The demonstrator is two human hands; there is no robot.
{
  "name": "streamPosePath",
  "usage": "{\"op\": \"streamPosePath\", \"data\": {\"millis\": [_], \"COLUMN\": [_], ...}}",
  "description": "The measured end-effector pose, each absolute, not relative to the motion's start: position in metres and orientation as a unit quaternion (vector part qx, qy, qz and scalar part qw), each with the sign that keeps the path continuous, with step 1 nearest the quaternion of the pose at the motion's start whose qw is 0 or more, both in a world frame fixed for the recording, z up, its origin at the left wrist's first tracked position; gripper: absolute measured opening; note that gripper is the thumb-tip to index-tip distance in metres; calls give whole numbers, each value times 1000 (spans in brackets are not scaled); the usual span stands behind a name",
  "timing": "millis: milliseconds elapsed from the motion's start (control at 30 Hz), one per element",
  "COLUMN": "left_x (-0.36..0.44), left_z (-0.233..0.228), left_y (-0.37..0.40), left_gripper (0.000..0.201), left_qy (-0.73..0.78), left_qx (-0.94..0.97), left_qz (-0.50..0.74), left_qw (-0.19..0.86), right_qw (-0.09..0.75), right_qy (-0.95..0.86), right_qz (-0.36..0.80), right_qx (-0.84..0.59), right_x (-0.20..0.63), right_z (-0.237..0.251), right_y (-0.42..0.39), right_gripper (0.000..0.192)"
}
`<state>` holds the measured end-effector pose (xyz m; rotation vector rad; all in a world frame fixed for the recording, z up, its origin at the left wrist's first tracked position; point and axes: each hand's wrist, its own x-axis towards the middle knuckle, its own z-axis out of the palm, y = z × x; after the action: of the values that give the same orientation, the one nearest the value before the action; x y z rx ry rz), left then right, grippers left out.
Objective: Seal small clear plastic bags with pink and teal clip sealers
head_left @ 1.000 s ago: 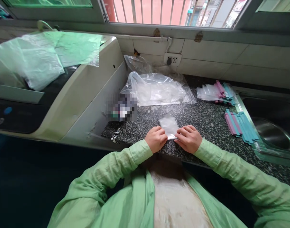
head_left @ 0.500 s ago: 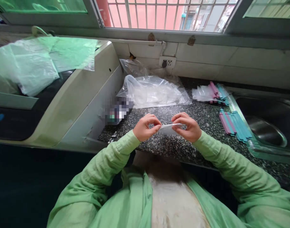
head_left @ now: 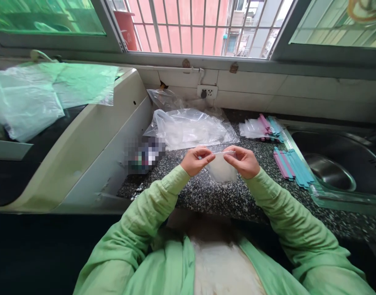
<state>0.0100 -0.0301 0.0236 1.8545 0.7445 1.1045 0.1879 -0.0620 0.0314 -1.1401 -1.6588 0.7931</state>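
Observation:
Between my hands hangs a small translucent plastic bag (head_left: 222, 170), its top edge stretched level above the speckled counter. My left hand (head_left: 197, 160) pinches the upper left corner between thumb and fingers. At the upper right corner, my right hand (head_left: 243, 160) grips the bag the same way, thumb in front. Whether anything lies inside the bag I cannot tell. Beyond my hands rests a large clear plastic bag (head_left: 194, 127) filled with whitish, thin pieces. To the right lie pink and blue strips (head_left: 294, 166), with more strips and small clear bags (head_left: 254, 128) behind them.
A sink (head_left: 332, 164) with a metal bowl (head_left: 331, 170) is at the right. A beige machine (head_left: 114, 123) with plastic sheeting (head_left: 52, 92) on top stands at the left. A blurred dark object (head_left: 146, 155) sits beside it. A wall socket (head_left: 207, 91) is at the back.
The small bag has turned from nearly edge-on to hanging with its broad face visible. Both hands still hold its upper edge. The camera view has shifted slightly upward and to the right.

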Motion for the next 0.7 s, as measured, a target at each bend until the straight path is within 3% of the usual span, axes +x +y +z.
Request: {"op": "streamPosePath", "data": {"millis": [300, 700], "left_x": [23, 17], "left_z": [14, 0], "left_y": [-9, -11], "left_gripper": [42, 41], "left_qy": [281, 291], "left_qx": [672, 683], "left_qz": [429, 451], "left_qw": [534, 496], "right_qw": [503, 489], "right_qy": [-625, -642], "right_qz": [319, 286], "right_qx": [-504, -517], "right_x": [201, 202], "right_z": [20, 14], "right_y": [-53, -54], "right_gripper": [27, 27]}}
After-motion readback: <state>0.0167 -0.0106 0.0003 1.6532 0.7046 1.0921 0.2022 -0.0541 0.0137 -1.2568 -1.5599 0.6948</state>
